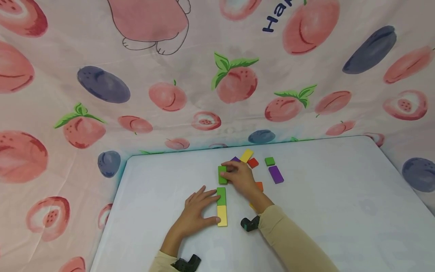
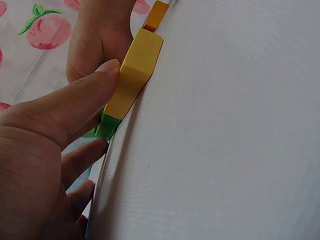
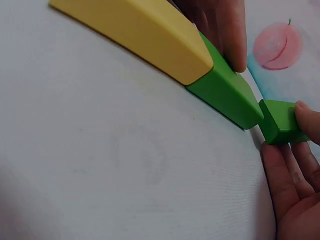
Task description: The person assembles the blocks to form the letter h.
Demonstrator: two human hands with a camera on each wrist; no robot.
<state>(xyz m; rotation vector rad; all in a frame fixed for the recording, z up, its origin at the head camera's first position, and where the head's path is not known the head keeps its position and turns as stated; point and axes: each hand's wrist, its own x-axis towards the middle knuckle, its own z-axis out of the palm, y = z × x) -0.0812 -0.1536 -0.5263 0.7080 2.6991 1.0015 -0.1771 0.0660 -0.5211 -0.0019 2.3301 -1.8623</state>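
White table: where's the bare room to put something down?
The widest bare patch of the white table lies right of the rightmost purple block and right sleeve. Another lies between the left hand and the left edge. It's crowded around the right hand: the green block it pinches, the red block, a yellow block.

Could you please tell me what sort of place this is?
Probably an indoor tabletop corner for play or filming, though the wider room is not shown: a white table, a fruit-print cloth behind it, and coloured blocks on top.
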